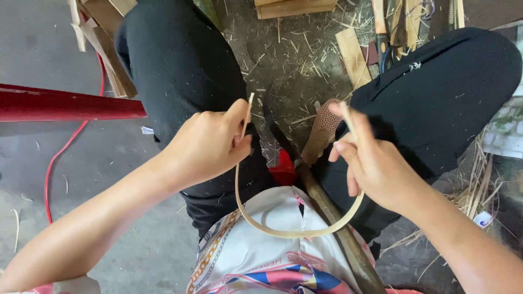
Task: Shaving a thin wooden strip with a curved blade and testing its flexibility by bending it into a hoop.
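Head camera, looking down: one thin bamboo strip (297, 233) is bent into a U-shaped loop above the lap, over a patterned cloth (261, 256). One end is pinched between thumb and fingers of the left hand (210, 144), the other is clamped in the fingers of the right hand (370, 160); the two hands are held apart, each closed on its own end. One dark wooden pole (338, 223) is seen slanting beneath the loop, between two knees clad in black. Farther out, one red bar (65, 104) and one red cable (65, 147) are seen at the left on the concrete floor (32, 49). Beyond the knees, several wooden offcuts (354, 54) and scattered bamboo shavings (289, 60) are seen, too many to be counted.
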